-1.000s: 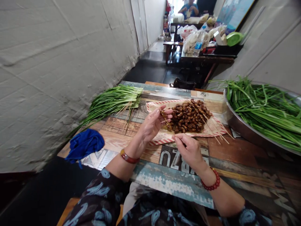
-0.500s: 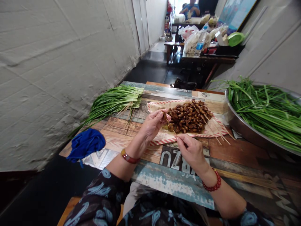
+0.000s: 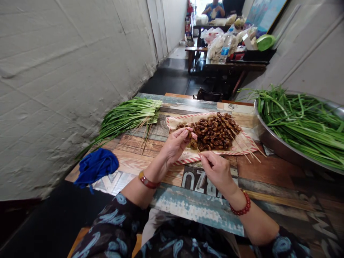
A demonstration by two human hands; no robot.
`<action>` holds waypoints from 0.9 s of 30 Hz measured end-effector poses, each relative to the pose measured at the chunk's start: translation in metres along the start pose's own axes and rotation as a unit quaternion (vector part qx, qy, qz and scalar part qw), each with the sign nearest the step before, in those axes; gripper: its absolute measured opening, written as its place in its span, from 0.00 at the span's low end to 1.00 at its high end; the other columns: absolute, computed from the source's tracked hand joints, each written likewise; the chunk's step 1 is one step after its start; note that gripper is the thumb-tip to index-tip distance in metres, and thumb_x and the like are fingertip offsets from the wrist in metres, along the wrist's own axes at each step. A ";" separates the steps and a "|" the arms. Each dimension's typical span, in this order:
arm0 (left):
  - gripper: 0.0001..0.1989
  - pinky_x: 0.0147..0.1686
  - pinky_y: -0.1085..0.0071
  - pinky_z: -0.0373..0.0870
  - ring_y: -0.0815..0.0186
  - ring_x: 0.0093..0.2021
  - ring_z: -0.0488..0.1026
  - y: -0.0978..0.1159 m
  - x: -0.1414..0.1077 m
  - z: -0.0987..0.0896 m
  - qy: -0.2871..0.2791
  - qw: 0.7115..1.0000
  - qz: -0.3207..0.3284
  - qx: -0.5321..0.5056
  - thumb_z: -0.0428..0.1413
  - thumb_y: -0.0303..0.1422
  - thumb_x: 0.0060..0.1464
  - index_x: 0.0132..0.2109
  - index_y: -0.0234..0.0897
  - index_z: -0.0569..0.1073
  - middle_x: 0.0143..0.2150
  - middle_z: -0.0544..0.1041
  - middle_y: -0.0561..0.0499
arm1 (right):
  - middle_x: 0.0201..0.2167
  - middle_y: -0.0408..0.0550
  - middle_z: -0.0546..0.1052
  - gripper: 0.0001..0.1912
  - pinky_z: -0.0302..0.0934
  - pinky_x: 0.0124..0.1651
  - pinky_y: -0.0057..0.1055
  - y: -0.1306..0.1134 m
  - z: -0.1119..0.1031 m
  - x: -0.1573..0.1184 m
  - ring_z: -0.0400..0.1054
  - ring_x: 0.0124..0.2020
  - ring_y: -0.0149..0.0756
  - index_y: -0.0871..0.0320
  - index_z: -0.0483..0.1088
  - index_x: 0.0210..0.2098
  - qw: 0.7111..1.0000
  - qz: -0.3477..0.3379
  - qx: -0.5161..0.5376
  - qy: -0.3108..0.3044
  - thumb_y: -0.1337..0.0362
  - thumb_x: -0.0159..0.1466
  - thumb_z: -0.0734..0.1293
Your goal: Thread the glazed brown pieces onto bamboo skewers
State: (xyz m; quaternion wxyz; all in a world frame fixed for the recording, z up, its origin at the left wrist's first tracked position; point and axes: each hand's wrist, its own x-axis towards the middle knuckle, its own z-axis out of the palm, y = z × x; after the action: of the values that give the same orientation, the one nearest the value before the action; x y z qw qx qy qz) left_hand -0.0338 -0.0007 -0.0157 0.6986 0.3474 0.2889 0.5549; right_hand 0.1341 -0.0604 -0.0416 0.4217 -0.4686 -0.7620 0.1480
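Note:
A pile of glossy brown meat pieces point(image 3: 212, 132) lies on a paper sheet with a red-striped border point(image 3: 182, 159). Over the pile's left edge, my left hand point(image 3: 177, 143) pinches a brown piece near the tip of a thin skewer. My right hand point(image 3: 216, 168), at the paper's front edge, is closed on the lower part of that skewer point(image 3: 198, 149). Several loaded skewers point(image 3: 245, 148) rest on the pile's right side, their bare ends pointing toward the front right. More skewers point(image 3: 145, 138) lie beside the green stalks point(image 3: 129, 116) at the left.
A metal basin point(image 3: 285, 147) of long green stalks stands at the right. A blue cloth point(image 3: 98, 166) lies at the table's left corner. Behind are a black bag point(image 3: 208, 95), another table with plastic bags point(image 3: 216, 46) and a bottle point(image 3: 225, 50), and a person point(image 3: 215, 10) farther back.
The view has shifted slightly. My left hand still pinches at the skewer's upper part, its fingers slightly moved. My right hand keeps its hold.

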 end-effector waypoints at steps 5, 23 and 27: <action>0.23 0.44 0.68 0.69 0.66 0.38 0.77 0.001 0.002 -0.002 0.005 1.000 -0.029 -0.009 0.65 0.40 0.48 0.49 0.36 0.74 0.40 0.80 0.47 | 0.30 0.46 0.79 0.11 0.64 0.36 0.28 0.001 -0.005 0.002 0.73 0.29 0.33 0.56 0.72 0.33 1.000 0.005 0.001 0.005 0.65 0.68 0.60; 0.08 0.44 0.63 0.63 0.59 0.41 0.69 -0.015 0.016 -0.028 -0.124 0.738 0.174 0.640 0.57 0.30 0.53 0.39 0.40 0.80 0.39 0.75 0.43 | 0.30 0.47 0.80 0.10 0.67 0.34 0.30 0.013 -0.033 0.020 0.73 0.28 0.34 0.56 0.75 0.34 0.989 0.029 -0.038 0.141 0.64 0.66 0.62; 0.07 0.44 0.62 0.63 0.59 0.39 0.67 -0.017 0.016 -0.023 -0.136 0.698 0.159 0.685 0.57 0.30 0.52 0.37 0.38 0.80 0.36 0.72 0.44 | 0.32 0.47 0.81 0.10 0.67 0.37 0.31 0.015 -0.028 0.018 0.74 0.30 0.34 0.56 0.75 0.35 0.991 0.019 -0.047 0.125 0.64 0.66 0.61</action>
State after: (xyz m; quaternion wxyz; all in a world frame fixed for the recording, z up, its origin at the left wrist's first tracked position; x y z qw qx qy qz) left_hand -0.0383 0.0160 -0.0430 0.2012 0.8420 0.4317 0.2535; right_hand 0.1608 -0.0424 -0.0249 0.4882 -0.5174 -0.7002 0.0602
